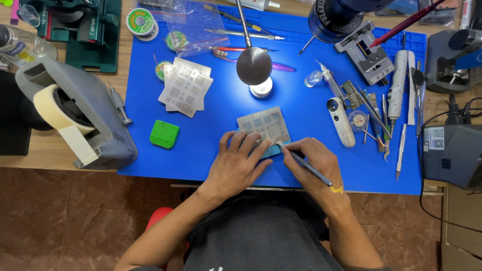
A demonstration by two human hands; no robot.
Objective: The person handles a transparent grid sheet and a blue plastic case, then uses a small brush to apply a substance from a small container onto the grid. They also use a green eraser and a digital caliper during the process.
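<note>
Stencil (pixel 264 124): we see thin matt grey metal.
Mat (pixel 211 115): we get smooth matt blue rubber.
Bench (pixel 45 153): we have bare wood.
Tape roll (pixel 52 108): cream paper.

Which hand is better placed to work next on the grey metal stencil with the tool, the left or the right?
Probably the right hand: it already grips the thin tool, tip at the stencil edge. The left hand lies flat, pressing the stencil down.
</note>
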